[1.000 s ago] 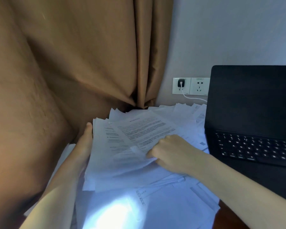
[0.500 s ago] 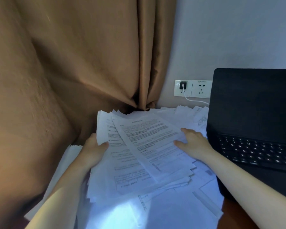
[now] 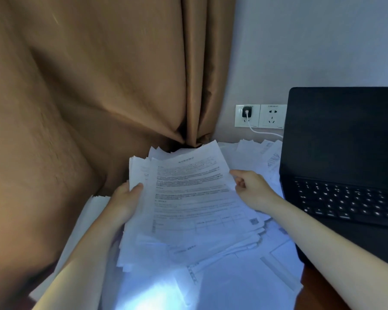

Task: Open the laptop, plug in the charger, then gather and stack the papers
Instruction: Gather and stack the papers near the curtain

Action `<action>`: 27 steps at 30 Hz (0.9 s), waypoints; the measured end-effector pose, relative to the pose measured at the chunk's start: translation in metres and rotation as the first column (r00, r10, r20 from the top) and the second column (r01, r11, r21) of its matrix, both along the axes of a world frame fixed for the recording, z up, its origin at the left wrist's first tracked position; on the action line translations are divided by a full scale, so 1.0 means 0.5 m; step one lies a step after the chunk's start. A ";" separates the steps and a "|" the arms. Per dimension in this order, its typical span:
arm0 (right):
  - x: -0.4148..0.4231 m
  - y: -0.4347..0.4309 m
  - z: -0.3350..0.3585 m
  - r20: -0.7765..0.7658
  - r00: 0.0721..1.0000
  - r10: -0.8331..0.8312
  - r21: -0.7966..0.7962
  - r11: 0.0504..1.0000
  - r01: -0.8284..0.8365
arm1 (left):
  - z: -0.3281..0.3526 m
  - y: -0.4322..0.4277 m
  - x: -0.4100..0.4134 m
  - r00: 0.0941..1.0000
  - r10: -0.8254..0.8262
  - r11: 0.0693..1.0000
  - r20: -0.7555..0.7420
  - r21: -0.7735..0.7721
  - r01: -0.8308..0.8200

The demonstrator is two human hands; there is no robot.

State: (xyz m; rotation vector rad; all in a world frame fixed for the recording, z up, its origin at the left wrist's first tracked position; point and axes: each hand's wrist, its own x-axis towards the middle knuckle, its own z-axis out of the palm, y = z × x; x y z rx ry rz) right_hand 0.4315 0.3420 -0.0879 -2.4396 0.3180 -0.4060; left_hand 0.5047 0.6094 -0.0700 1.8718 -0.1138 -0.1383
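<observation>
A brown curtain (image 3: 87,97) fills the nine to twelve o'clock side. At three o'clock an open black laptop (image 3: 345,157) stands, its charger (image 3: 247,112) plugged into the wall socket (image 3: 260,116). At centre, the left hand (image 3: 126,198) clamps the papers (image 3: 188,202) by their left edge; the right hand (image 3: 251,189) pinches their right edge. More sheets lie loose beneath, towards six o'clock.

Hemmed left of the open laptop (image 3: 345,157): curtain (image 3: 87,97) close behind the papers (image 3: 188,198), loose sheets (image 3: 244,283) covering the nearer tabletop, charger cable (image 3: 263,132) behind.
</observation>
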 end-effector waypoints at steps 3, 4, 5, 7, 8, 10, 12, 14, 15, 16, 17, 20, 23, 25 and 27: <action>-0.009 -0.004 -0.004 -0.043 0.996 0.073 0.064 0.995 -0.070 | -0.003 -0.004 -0.003 0.999 -0.034 0.999 0.027 0.008 0.034; -0.008 0.003 -0.007 -0.044 0.993 0.108 0.059 0.993 -0.105 | -0.004 -0.005 -0.004 0.998 -0.044 0.999 0.042 0.007 0.043; -0.005 0.012 -0.011 -0.029 0.991 0.133 0.029 0.991 -0.132 | -0.004 -0.006 -0.003 0.997 -0.052 0.999 0.057 0.002 0.052; 0.001 0.032 -0.019 -0.021 0.983 0.185 -0.078 0.979 -0.186 | -0.003 -0.006 -0.002 0.994 -0.065 0.998 0.086 -0.008 0.066; 0.003 0.038 -0.022 -0.033 0.978 0.208 -0.112 0.971 -0.211 | -0.002 -0.006 -0.003 0.993 -0.071 0.997 0.096 -0.011 0.072; 0.001 0.045 -0.025 -0.075 0.968 0.240 -0.091 0.965 -0.246 | -0.004 -0.004 -0.003 0.990 -0.082 0.997 0.114 -0.005 0.083; -0.006 0.046 -0.021 -0.076 0.967 0.242 -0.033 0.969 -0.245 | -0.007 -0.001 -0.005 0.987 -0.085 0.996 0.137 -0.001 0.086; -0.013 0.038 -0.009 -0.056 0.990 0.129 -0.062 0.989 -0.133 | -0.009 0.003 -0.006 0.981 -0.073 0.997 0.182 -0.013 0.076; -0.015 0.030 -0.002 -0.063 0.997 0.034 -0.098 0.994 -0.040 | -0.010 0.007 -0.004 0.975 -0.058 0.998 0.213 -0.017 0.063; -0.019 0.020 0.008 -0.071 0.996 -0.060 -0.097 0.994 0.053 | -0.008 0.011 -0.002 0.967 -0.039 0.999 0.251 -0.020 0.046; -0.021 0.008 0.015 -0.080 0.989 -0.128 -0.052 0.991 0.124 | -0.006 0.016 0.001 0.958 -0.018 0.999 0.288 -0.023 0.025; -0.023 -0.020 0.040 -0.056 0.975 -0.217 0.344 0.912 0.223 | -0.001 0.024 0.009 0.935 0.025 0.999 0.353 -0.027 -0.017; -0.021 -0.030 0.049 0.012 0.951 -0.308 0.638 0.735 0.230 | -0.006 0.018 0.011 0.937 0.044 0.999 0.348 -0.018 -0.040; -0.025 -0.025 0.047 0.020 0.941 -0.337 0.747 0.630 0.209 | -0.009 0.013 0.009 0.943 0.044 0.999 0.328 -0.014 -0.041; -0.029 -0.017 0.042 0.018 0.947 -0.320 0.812 0.557 0.173 | -0.009 0.012 0.008 0.948 0.044 0.999 0.314 -0.021 -0.039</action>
